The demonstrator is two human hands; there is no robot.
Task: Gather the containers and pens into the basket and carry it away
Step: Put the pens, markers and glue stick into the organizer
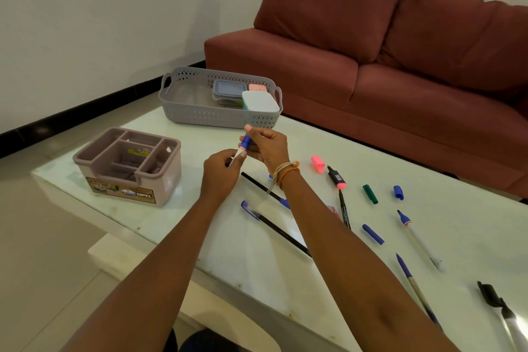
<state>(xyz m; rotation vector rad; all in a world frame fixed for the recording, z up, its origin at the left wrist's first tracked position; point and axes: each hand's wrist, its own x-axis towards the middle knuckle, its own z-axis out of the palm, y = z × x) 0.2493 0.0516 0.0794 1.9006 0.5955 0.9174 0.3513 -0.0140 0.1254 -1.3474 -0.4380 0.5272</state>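
A grey perforated basket (205,116) stands at the table's far end, holding a blue-lidded container (228,88), a pink one (258,88) and a white-lidded one (260,101). Above the table's middle, my left hand (221,174) grips the white barrel of a pen (242,150) while my right hand (268,148) pinches its blue cap (247,140). Several pens, markers and loose caps lie scattered on the table to the right, among them a pink highlighter (335,177) and its pink cap (317,163).
A mauve compartment organiser (128,166) stands on the table's left part. The white table (185,208) has its near edge running diagonally. A dark red sofa (371,51) sits behind the table. Tiled floor lies to the left.
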